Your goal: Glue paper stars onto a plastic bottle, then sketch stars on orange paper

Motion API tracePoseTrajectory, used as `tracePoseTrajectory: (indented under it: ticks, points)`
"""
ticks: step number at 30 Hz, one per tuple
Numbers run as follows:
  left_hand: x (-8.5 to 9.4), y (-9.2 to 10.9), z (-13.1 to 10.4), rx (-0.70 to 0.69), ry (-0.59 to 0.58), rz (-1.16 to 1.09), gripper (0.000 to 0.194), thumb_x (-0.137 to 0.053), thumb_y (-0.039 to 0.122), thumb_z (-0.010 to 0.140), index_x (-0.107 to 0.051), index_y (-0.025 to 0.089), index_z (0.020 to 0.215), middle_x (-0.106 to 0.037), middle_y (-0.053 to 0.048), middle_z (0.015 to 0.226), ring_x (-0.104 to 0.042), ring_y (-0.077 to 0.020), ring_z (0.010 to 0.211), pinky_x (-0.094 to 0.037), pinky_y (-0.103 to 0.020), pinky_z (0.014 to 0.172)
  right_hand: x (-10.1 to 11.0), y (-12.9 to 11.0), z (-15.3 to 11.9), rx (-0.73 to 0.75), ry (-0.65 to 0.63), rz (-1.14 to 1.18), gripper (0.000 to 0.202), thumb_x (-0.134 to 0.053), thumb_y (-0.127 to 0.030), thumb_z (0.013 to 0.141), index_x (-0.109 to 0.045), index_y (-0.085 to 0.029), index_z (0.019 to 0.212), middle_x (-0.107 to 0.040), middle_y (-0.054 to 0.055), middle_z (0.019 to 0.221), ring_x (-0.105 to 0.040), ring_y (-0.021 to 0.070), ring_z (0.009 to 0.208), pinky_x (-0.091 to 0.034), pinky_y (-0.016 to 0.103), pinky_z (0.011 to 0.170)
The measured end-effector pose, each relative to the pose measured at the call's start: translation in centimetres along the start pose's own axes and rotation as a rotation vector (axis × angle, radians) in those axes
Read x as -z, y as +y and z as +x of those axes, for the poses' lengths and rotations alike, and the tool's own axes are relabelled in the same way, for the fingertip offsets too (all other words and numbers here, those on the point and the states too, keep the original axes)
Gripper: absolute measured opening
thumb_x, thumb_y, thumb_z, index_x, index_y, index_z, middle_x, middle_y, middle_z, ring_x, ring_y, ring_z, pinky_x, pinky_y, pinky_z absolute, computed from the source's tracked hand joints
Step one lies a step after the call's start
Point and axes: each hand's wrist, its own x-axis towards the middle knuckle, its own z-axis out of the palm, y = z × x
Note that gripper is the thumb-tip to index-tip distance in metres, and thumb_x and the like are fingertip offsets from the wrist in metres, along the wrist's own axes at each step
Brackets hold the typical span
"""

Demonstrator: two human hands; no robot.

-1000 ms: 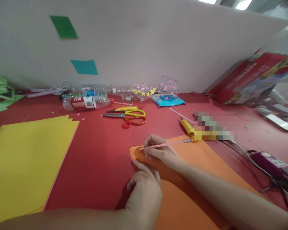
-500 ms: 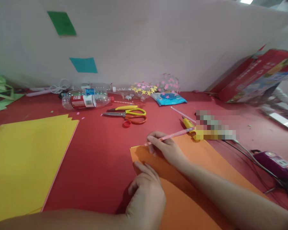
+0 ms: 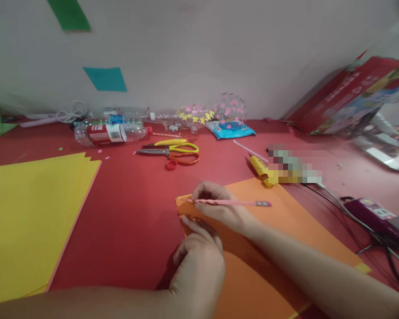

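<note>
Pinched in my right hand (image 3: 224, 206) is a pink pencil (image 3: 232, 202), its tip down near the far left corner of the orange paper (image 3: 262, 195). A small dark mark shows at that corner. My left hand (image 3: 201, 254) rests on the paper's left edge just below, its index finger stretched out flat and the others partly bent. It grips nothing that I can see. A thin yellow edge peeks out from under the orange sheet.
Yellow sheets (image 3: 29, 221) lie at the left. Beyond the hands are scissors (image 3: 182, 155), a red cap (image 3: 171, 165), plastic bottles (image 3: 106, 133) and a blue packet (image 3: 232, 130). At the right are a yellow glue gun (image 3: 261, 169), cables (image 3: 355, 218) and a purple device (image 3: 369, 215).
My right hand has moved slightly left and turned the pencil lower and flatter, its tip now at the paper's corner. The left hand keeps its place on the edge. The view has shifted slightly.
</note>
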Motion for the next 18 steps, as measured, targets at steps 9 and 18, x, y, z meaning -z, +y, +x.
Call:
tracePoseTrajectory:
  ticks: [9,18]
  points:
    - [-0.1,0.4,0.0,0.018,0.021,0.023,0.040,-0.047,0.019,0.085,-0.064,-0.003,0.115,-0.068,-0.039,0.096,-0.058,-0.0181,0.035,-0.041,-0.024,0.028,0.2,0.1,0.8,-0.098,0.023,0.045,0.010,-0.060,-0.025,0.068,-0.051,-0.021,0.068,-0.057,-0.004,0.054,-0.050,0.0113,0.049,-0.039,0.024,0.049]
    - [-0.5,1.2,0.0,0.101,0.037,0.026,0.041,-0.048,0.026,0.087,-0.066,0.003,0.116,-0.070,-0.033,0.098,-0.058,-0.0197,0.038,-0.041,-0.027,0.031,0.3,0.4,0.3,0.010,-0.001,-0.062,0.006,-0.060,-0.024,0.072,-0.059,-0.018,0.071,-0.058,-0.002,0.067,-0.049,0.0117,0.062,-0.037,0.024,0.055]
